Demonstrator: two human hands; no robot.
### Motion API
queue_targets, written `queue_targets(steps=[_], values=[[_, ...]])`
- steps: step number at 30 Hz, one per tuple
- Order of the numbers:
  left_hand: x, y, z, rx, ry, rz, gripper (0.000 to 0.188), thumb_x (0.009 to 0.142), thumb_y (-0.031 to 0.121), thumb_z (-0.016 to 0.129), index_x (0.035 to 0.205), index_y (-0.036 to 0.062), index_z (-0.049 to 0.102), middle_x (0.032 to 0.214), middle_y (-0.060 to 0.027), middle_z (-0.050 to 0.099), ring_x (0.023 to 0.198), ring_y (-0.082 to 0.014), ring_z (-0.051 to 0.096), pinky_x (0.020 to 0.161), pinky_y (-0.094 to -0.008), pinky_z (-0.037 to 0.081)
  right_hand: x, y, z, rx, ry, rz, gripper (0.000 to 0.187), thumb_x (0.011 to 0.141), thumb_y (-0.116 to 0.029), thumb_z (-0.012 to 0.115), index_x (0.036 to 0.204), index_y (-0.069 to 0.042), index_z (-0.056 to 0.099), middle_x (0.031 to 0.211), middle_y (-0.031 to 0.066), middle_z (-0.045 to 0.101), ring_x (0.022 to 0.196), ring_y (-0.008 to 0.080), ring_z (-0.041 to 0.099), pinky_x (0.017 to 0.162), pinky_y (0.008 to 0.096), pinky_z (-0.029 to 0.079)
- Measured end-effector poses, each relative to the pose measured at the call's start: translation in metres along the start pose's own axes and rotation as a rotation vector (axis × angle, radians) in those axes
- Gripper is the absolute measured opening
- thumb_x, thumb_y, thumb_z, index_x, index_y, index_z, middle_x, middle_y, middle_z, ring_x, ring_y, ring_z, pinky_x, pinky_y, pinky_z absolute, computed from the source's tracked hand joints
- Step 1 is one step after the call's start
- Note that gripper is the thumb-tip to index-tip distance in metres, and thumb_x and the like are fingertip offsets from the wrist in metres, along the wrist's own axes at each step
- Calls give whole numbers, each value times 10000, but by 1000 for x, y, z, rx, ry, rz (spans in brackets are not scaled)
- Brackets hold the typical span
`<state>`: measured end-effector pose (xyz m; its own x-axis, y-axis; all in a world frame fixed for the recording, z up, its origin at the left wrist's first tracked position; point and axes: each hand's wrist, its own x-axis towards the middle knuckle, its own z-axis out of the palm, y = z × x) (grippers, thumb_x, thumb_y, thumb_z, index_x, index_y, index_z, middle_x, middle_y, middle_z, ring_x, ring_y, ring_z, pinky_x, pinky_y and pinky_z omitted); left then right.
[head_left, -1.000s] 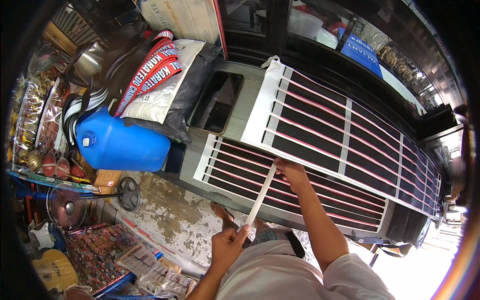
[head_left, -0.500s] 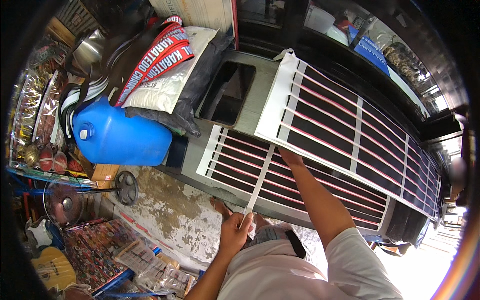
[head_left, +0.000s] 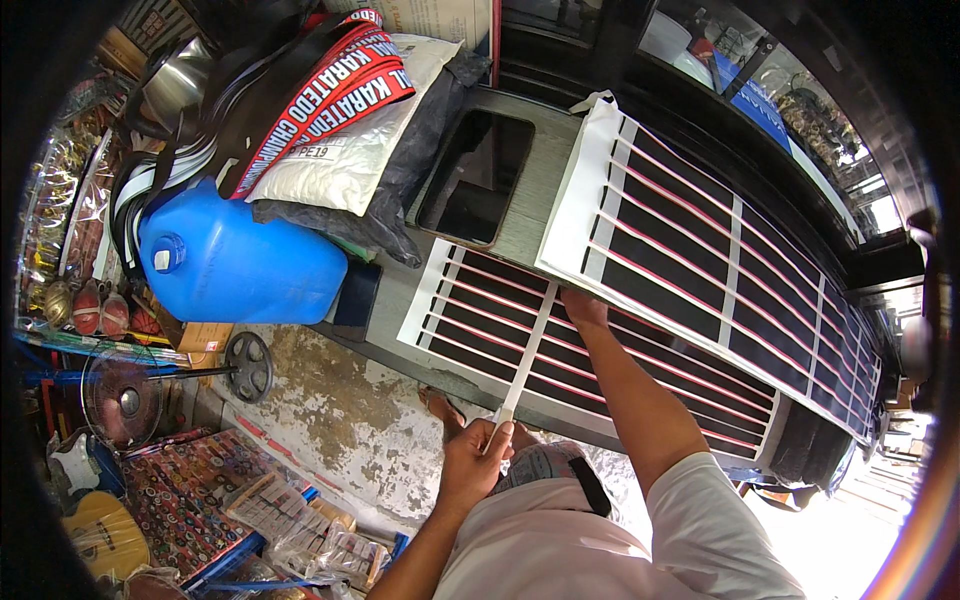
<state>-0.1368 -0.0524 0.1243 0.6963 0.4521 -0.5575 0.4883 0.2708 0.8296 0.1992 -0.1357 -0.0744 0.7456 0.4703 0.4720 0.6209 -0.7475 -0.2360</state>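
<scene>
Head view: white strip (head_left: pixel 530 350) spanned the lower striped sheet (head_left: pixel 478 300), left hand (head_left: pixel 475 465) pinching its near end; right hand (head_left: pixel 583 308) had slid under the upper striped sheet (head_left: pixel 660 230), bringing the far end to its edge; right finger state indeterminable.

On the flat grey bench (head_left: pixel 543 160), I see remotely the black rectangular panel (head_left: pixel 475 175) between the white plastic sack (head_left: pixel 335 190), left, and the large black-banded white sheet (head_left: pixel 690 270), right. Before that sheet lies the smaller black-banded one (head_left: pixel 575 362), partly under the long white strip (head_left: pixel 531 350).
</scene>
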Motion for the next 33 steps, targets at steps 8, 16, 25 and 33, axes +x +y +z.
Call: queue_targets(steps=[8, 16, 25, 33], values=[[-5, 26, 0, -3, -28, -43, 351, 1117, 341, 732, 952, 35, 689, 774, -26, 733, 713, -73, 690, 685, -260, 572, -9, -10, -8, 203, -132, 268, 372, 974, -347, 769, 1278, -134, 774, 1209, 211, 789, 1110, 492, 744, 927, 578, 619], [-5, 19, 1, -28, -31, -66, 355, 1112, 346, 739, 940, 42, 679, 775, -43, 753, 697, -70, 686, 676, -258, 567, -8, -20, -12, 302, -103, 324, 322, 965, -328, 775, 1208, -120, 804, 1138, 210, 802, 1077, 497, 746, 900, 591, 612], [0, -3, 3, 35, 26, -47, 375, 1097, 326, 761, 878, 36, 672, 726, -53, 752, 649, -88, 695, 626, -271, 560, 1, -19, -14, -13, -58, 119, 292, 965, -313, 767, 1182, -121, 813, 1105, 181, 812, 1028, 452, 767, 873, 554, 624], [28, -57, 20, 470, 314, -3, 651, 1049, 528, 752, 645, 23, 680, 531, -109, 666, 516, -234, 702, 555, -402, 547, 26, -7, 4, -131, -41, 64, 280, 960, -336, 778, 1149, -133, 818, 1066, 161, 812, 1009, 423, 776, 870, 538, 628]])
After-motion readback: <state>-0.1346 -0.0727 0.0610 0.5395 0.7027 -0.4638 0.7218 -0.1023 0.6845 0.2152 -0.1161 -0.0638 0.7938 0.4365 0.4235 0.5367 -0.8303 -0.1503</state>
